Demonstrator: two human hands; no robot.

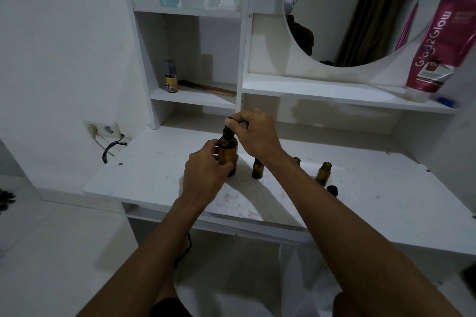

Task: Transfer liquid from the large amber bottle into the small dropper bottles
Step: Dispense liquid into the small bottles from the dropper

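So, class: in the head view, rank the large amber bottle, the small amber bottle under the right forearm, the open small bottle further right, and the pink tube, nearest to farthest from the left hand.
1. Large amber bottle, in the left hand's grip.
2. Small amber bottle, just right, below the forearm.
3. Open small bottle, further right on the table.
4. Pink tube, upper right shelf.

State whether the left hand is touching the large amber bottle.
Touching: the head view shows the left hand wrapped round the large amber bottle.

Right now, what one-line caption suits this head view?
Left hand steadies the large amber bottle while the right hand grips its dropper cap; small bottles wait nearby.
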